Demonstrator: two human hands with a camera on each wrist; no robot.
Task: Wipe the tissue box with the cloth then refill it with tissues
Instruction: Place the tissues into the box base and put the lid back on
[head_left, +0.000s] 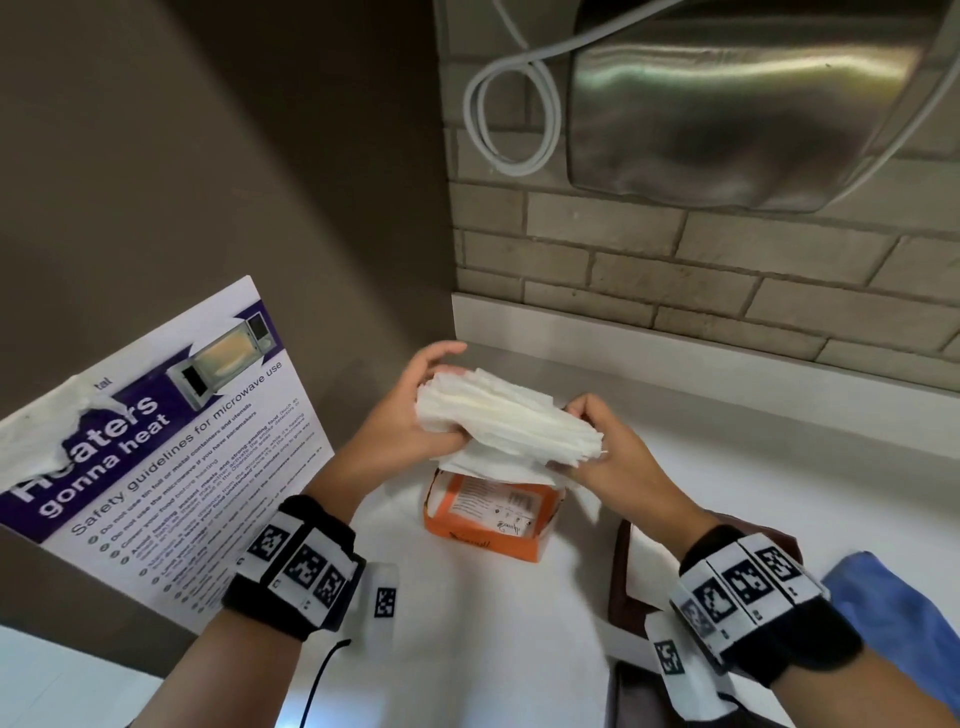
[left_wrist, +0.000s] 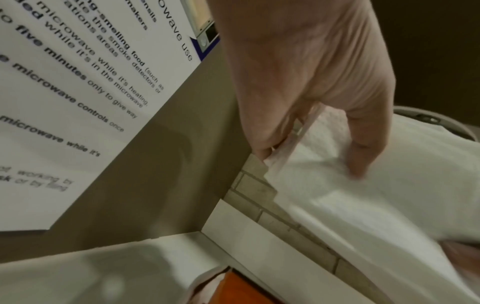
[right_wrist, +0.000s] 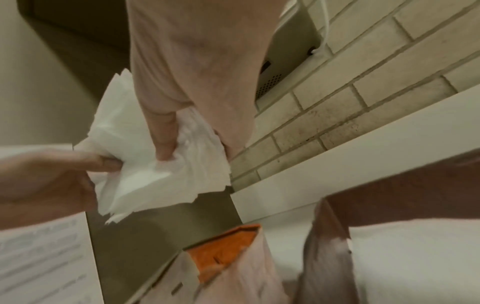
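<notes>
Both hands hold a thick stack of white tissues (head_left: 506, 421) above the orange tissue box (head_left: 491, 519), which stands on the white counter (head_left: 727, 493) with its top open. My left hand (head_left: 410, 410) grips the stack's left end, thumb underneath. My right hand (head_left: 602, 441) grips the right end. In the left wrist view the fingers (left_wrist: 358, 156) press on the tissues (left_wrist: 376, 195). The right wrist view shows my right hand's thumb (right_wrist: 163, 139) dug into the tissues (right_wrist: 155, 164), with the open box (right_wrist: 223, 253) below. The blue cloth (head_left: 904, 623) lies at the right counter edge.
A microwave safety poster (head_left: 156, 457) hangs on the brown wall at the left. A steel hand dryer (head_left: 737, 98) with a looped grey cable (head_left: 509, 119) is mounted on the brick wall behind. A dark brown item (head_left: 634, 582) lies near my right wrist.
</notes>
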